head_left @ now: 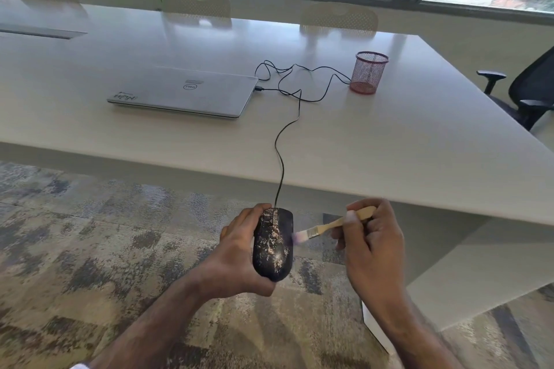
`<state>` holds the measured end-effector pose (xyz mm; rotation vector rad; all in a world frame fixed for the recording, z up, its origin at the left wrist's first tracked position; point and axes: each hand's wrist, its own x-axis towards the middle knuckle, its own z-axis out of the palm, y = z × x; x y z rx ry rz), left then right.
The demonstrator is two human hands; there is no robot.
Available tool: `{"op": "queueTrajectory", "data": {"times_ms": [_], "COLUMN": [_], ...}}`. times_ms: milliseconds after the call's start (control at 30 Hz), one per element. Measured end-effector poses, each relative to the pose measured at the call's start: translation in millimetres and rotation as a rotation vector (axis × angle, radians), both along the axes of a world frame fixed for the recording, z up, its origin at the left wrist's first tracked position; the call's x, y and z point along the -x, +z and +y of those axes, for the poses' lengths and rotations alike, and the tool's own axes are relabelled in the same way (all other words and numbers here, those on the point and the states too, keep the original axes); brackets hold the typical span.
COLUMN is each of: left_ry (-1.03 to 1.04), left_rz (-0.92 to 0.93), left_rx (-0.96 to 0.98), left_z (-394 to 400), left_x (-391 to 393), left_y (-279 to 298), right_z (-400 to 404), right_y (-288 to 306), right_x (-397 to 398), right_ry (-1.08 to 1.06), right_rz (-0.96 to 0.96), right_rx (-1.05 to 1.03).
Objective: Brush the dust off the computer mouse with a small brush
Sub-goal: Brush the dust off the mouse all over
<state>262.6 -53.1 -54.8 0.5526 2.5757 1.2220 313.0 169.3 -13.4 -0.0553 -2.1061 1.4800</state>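
Computer mouse (273, 246), black and speckled with pale dust, cupped in left hand (239, 257) off the table's (389, 141) near edge, above patterned carpet (90, 234). Small wooden brush (332, 224) pinched in right hand (371, 246), bristles touching mouse's right side. Cable (281, 156) trailing up over the table to closed Dell laptop (183, 91); red mesh pen cup (368, 72) beyond.
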Motion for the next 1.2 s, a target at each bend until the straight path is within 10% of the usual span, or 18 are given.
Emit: {"op": "queueTrajectory", "data": {"times_ms": [1200], "left_ry": [0.020], "left_rz": [-0.059], "left_rx": [-0.020], "left_z": [1.4], "left_x": [-0.6], "left_y": [6.8], "right_z": [-5.1], "right_y": [0.2], "right_x": [-12.0], "right_ry": [0.165], "right_rz": [0.115], "right_rx": [0.031]}}
